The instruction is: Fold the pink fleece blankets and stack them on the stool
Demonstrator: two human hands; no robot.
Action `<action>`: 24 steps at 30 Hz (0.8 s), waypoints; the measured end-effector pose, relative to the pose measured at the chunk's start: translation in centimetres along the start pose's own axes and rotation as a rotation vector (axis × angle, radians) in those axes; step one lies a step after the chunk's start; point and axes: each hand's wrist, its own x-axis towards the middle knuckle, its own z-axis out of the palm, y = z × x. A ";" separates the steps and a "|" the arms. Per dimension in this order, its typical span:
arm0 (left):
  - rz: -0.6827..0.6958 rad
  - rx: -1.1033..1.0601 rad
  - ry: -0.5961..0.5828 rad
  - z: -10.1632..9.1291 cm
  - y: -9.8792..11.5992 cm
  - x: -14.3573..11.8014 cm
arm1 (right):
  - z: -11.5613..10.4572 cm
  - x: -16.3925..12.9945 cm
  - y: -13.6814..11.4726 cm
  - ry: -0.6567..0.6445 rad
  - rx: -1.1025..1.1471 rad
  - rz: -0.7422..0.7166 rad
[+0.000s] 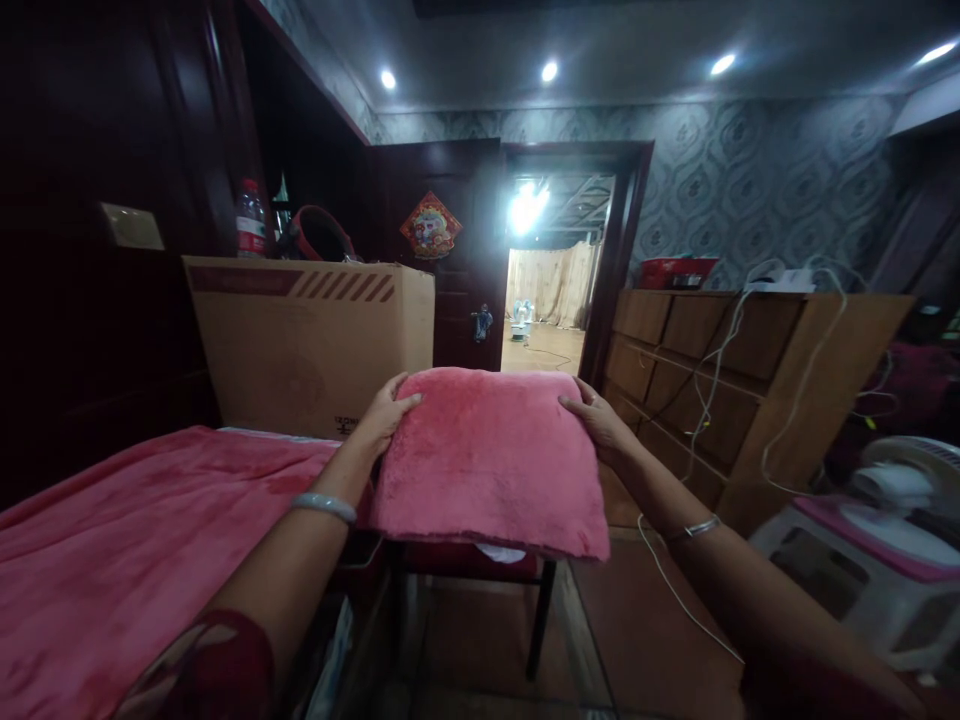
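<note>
A pink plush cloth [495,460], flat and roughly rectangular, is held up in front of me by its two far corners. My left hand [391,408] is closed on the left corner, thumb on top. At the right corner, my right hand [596,415] pinches it the same way; the fingers beneath are hidden. The near edge hangs free over a dark-legged chair [517,568] with a red seat. A small white thing [501,552] shows under that edge. To the left, a larger pink plush blanket [172,530] is spread out.
A large cardboard box [315,340] stands behind the blanket, with a bottle [251,220] on top. On the right are a wooden cabinet [757,390] with loose white cables and a fan [900,480] on a plastic stool [862,570]. A doorway [559,270] opens ahead.
</note>
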 end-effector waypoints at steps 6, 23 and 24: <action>-0.086 0.040 -0.056 -0.1 -0.4 -0.3 | -1.1 0.3 0.9 -0.012 -0.090 0.065; 0.039 0.095 0.004 1.5 0.3 0.1 | -1.6 2.8 -0.2 0.068 -0.166 0.027; 0.029 0.112 0.003 1.5 0.0 0.1 | -1.6 2.8 0.0 0.068 -0.185 0.050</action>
